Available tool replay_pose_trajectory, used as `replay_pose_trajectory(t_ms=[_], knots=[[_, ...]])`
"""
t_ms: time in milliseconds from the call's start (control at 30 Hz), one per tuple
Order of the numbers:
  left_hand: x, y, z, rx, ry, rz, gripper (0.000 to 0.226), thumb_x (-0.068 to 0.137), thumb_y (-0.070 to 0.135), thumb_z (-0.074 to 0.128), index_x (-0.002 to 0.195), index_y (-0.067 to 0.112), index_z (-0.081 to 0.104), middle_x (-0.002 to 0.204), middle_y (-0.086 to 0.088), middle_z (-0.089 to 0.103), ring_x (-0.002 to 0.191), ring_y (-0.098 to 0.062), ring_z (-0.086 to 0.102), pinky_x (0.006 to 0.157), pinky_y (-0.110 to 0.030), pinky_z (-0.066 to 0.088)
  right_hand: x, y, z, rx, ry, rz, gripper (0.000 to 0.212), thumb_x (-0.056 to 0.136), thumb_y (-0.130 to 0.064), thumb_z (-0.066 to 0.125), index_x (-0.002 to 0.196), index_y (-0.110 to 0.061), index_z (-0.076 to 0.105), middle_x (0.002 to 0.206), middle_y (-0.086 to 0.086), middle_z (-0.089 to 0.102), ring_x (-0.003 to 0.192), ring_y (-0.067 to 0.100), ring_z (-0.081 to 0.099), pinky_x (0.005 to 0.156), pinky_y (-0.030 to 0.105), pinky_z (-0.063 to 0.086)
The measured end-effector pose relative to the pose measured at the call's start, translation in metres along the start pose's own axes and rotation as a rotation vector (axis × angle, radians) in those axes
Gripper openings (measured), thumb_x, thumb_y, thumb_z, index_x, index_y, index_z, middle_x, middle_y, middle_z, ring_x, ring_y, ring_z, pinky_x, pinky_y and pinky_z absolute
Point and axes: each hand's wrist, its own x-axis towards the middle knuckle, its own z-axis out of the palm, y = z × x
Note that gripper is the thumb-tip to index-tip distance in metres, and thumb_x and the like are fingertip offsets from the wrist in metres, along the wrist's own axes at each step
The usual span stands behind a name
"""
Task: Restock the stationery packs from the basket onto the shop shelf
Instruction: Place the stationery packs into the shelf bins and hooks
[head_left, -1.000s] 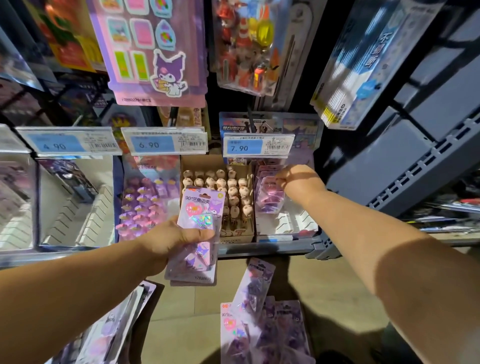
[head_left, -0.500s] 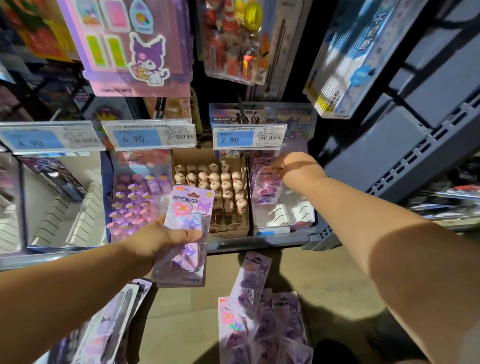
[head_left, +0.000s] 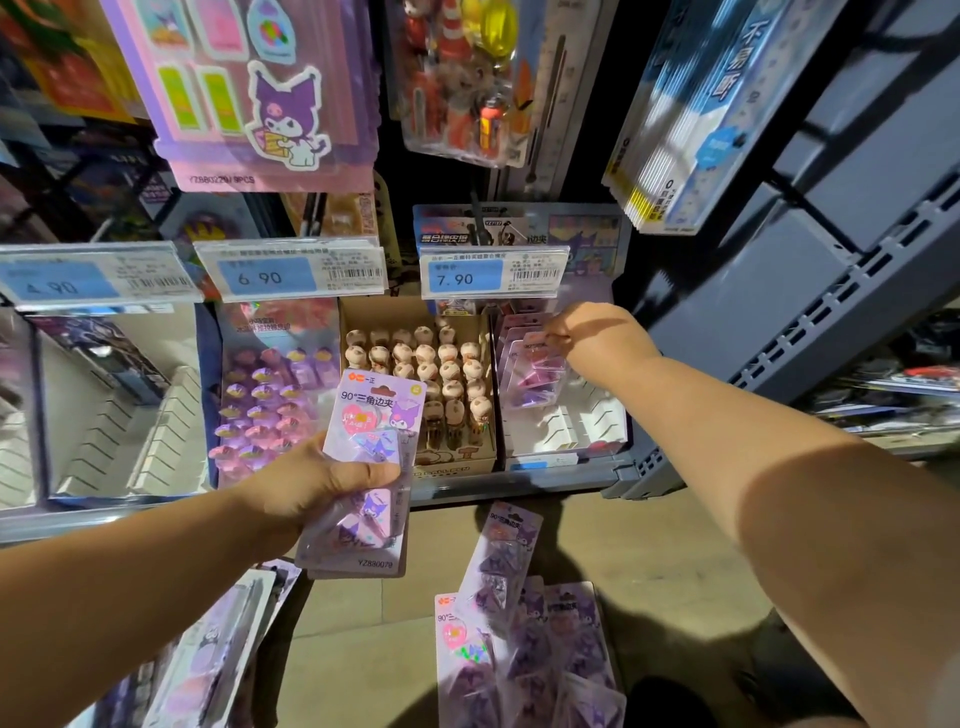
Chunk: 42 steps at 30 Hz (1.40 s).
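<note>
My left hand (head_left: 317, 486) grips a small stack of purple clip packs (head_left: 371, 441) with a cartoon print, held upright in front of the shelf. My right hand (head_left: 592, 335) reaches into the white display tray (head_left: 571, 426) under the 7.90 price tag, its fingers pinched on a purple pack (head_left: 535, 369) that leans against other packs at the tray's back. More of the same packs (head_left: 514, 623) lie piled below, near the floor; the basket itself is not clearly visible.
A cardboard box of round-headed pens (head_left: 431, 374) stands left of the tray, and purple topped items (head_left: 265, 400) fill the box under the 6.90 tag. Price rails (head_left: 291, 270) jut out above. Hanging packs (head_left: 260, 88) overhang the shelf. A grey shelf upright (head_left: 779, 322) stands on the right.
The view has shifted slightly. My right hand stays at the back of the white tray on the pack, and my left hand holds its stack in nearly the same spot.
</note>
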Motion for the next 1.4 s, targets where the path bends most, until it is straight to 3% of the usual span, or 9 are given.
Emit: replay_pose_trajectory(t_ms=[133,267,433,600,800,933,1167,1300,1400], knots=[[0.002,-0.002,-0.002,-0.003,0.004,0.013,0.096,0.034,0.031,0.096,0.116,0.002,0.057,0.104,-0.03,0.066,0.084,-0.038,0.069,0.079,-0.047,0.056,-0.026,-0.005,0.004,-0.13,0.17,-0.088,0.025,0.089,-0.007,0.045,0.095,-0.015,0.068,0.091,0.006,0.065,0.072,0.027,0.058,0.059,0.025,0.044],[0.002,-0.003,-0.004,0.012,0.007,0.022,0.095,0.033,0.032,0.096,0.115,0.004,0.058,0.104,-0.028,0.067,0.086,-0.037,0.068,0.082,-0.046,0.056,-0.044,-0.005,0.006,-0.285,0.256,-0.193,0.031,0.095,-0.013,0.041,0.115,-0.015,0.065,0.116,0.008,0.061,0.092,0.032,0.062,0.076,0.032,0.052],[0.004,-0.006,-0.006,0.011,0.018,0.005,0.075,0.048,0.023,0.089,0.115,0.002,0.059,0.104,-0.028,0.068,0.086,-0.039,0.068,0.086,-0.052,0.053,-0.041,-0.006,0.003,-0.254,0.237,-0.14,0.03,0.095,-0.013,0.041,0.11,-0.014,0.067,0.104,0.009,0.065,0.08,0.03,0.061,0.066,0.028,0.051],[0.005,-0.007,-0.005,0.004,0.023,0.0,0.065,0.06,0.017,0.083,0.118,0.003,0.057,0.108,-0.028,0.067,0.096,-0.044,0.065,0.089,-0.054,0.051,-0.037,-0.008,-0.002,-0.115,0.18,-0.074,0.027,0.093,-0.01,0.044,0.1,-0.016,0.069,0.071,-0.003,0.053,0.057,0.017,0.047,0.046,0.02,0.031],[0.006,-0.009,-0.008,-0.001,0.013,-0.005,0.081,0.049,0.025,0.088,0.121,0.006,0.056,0.11,-0.027,0.066,0.102,-0.047,0.064,0.094,-0.058,0.049,-0.034,-0.004,0.005,-0.113,0.164,-0.152,0.035,0.096,-0.013,0.041,0.119,-0.019,0.066,0.114,0.004,0.064,0.086,0.025,0.06,0.068,0.019,0.041],[0.007,-0.012,-0.011,0.004,-0.007,0.006,0.08,0.053,0.025,0.087,0.123,0.007,0.053,0.109,-0.027,0.066,0.097,-0.045,0.065,0.075,-0.049,0.058,-0.032,-0.001,0.014,-0.081,0.11,-0.084,0.027,0.091,-0.009,0.042,0.098,-0.014,0.068,0.099,0.008,0.064,0.075,0.025,0.057,0.063,0.025,0.043],[0.008,-0.012,-0.011,-0.008,-0.022,-0.009,0.079,0.053,0.025,0.087,0.122,0.006,0.054,0.109,-0.028,0.066,0.098,-0.048,0.064,0.068,-0.045,0.059,-0.019,-0.007,0.021,0.094,0.135,-0.053,0.027,0.092,-0.006,0.04,0.073,-0.019,0.053,0.078,-0.002,0.056,0.07,0.015,0.06,0.056,0.023,0.043],[0.009,-0.012,-0.006,-0.029,-0.02,0.001,0.071,0.056,0.017,0.086,0.12,0.001,0.058,0.106,-0.029,0.067,0.082,-0.039,0.068,0.06,-0.04,0.058,-0.027,-0.005,0.015,0.04,0.16,0.014,0.024,0.09,-0.015,0.049,0.072,-0.032,0.05,0.09,-0.006,0.048,0.082,0.013,0.044,0.071,0.026,0.034],[0.012,-0.011,-0.003,-0.017,-0.009,0.007,0.069,0.059,0.016,0.086,0.12,0.0,0.058,0.108,-0.029,0.066,0.087,-0.04,0.067,0.073,-0.049,0.058,-0.024,-0.004,0.018,0.092,0.133,0.033,0.015,0.092,-0.014,0.049,0.087,-0.025,0.058,0.089,-0.005,0.049,0.079,0.013,0.045,0.07,0.026,0.035]])
